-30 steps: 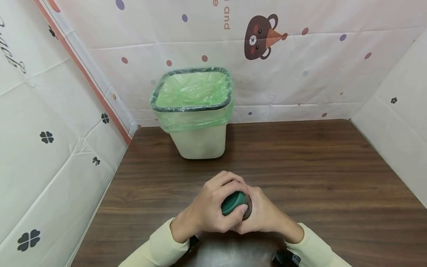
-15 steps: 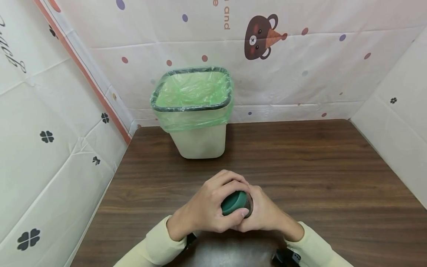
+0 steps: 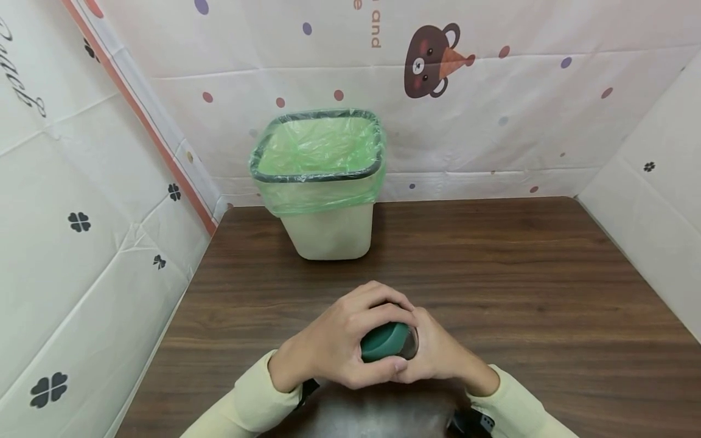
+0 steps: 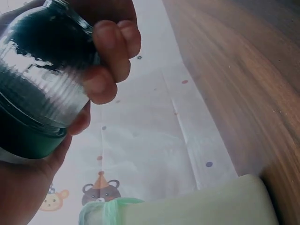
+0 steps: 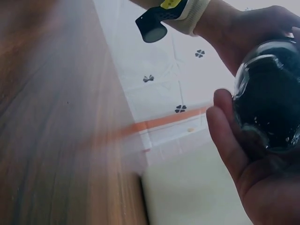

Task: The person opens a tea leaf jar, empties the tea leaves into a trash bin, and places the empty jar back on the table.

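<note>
Gripping the green cap (image 3: pixel 383 342) in the left hand (image 3: pixel 344 337) and the clear container (image 3: pixel 410 344) in the right hand (image 3: pixel 440 350) — held together, above the near worktop (image 3: pixel 526 304), closer than the lined bin (image 3: pixel 332 234). Seemingly midway through work on the cap: not yet separate from the container — loosening or tightening, impossible to tell.

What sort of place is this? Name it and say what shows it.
Probably a makeshift indoor tabletop booth: creased, printed sheeting walls off three sides of a wood-grain table, and a bin with a green liner stands on the tabletop.
</note>
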Tool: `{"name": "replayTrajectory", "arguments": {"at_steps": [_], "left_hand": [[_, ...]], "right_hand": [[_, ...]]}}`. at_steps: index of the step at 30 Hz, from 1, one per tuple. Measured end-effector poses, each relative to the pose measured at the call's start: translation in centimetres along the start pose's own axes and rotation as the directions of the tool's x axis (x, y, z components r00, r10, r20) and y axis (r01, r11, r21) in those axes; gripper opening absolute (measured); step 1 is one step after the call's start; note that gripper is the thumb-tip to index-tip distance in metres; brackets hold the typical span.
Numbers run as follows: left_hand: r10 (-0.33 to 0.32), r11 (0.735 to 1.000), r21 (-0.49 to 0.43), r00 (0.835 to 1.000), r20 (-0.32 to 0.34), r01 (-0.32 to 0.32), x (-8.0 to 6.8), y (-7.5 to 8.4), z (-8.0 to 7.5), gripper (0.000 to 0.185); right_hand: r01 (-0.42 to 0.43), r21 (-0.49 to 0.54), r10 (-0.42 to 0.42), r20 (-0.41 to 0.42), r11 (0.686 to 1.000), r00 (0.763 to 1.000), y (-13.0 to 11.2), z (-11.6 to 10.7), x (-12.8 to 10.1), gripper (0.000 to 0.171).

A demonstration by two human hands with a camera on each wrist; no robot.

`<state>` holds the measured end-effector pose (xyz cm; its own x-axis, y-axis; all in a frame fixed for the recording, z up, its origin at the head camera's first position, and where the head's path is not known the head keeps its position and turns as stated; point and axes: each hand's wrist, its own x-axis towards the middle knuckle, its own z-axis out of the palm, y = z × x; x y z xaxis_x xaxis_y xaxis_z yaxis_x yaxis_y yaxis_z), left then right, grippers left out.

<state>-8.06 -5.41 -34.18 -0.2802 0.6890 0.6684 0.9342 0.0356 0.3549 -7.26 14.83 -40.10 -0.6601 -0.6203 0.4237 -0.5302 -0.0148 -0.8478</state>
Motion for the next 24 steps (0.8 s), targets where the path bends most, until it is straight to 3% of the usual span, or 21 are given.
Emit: {"name": "replayTrajectory", "arguments": {"at_steps": [7, 13, 20, 24], "left_hand": [[0.084, 0.994, -0.069, 0.996, -0.009, -0.085, 0.41, 0.39, -0.43, 0.042], [0.161, 0.984, -0.065, 0.986, -0.035, -0.163, 0.75, 0.49, -0.52, 0.045], [0.140, 0.989, -0.046, 0.988, -0.059, -0.143, 0.71, 0.38, -0.32, 0.038], [0.094, 0.995, -0.011, 0.993, -0.076, -0.095, 0.53, 0.38, -0.18, 0.034]], "right_hand": [[0.141, 0.124, -0.151, 0.077, 0.982, 0.986, 0.15, -0.01, 0.27, 0.054], [0.194, 0.173, -0.219, 0.141, 0.966, 0.966, 0.39, -0.09, 0.27, 0.052], [0.164, 0.314, -0.222, 0.157, 0.935, 0.962, 0.45, 0.34, 0.72, 0.052], [0.171, 0.282, -0.213, 0.126, 0.944, 0.969, 0.56, 0.60, 0.87, 0.047]]}}
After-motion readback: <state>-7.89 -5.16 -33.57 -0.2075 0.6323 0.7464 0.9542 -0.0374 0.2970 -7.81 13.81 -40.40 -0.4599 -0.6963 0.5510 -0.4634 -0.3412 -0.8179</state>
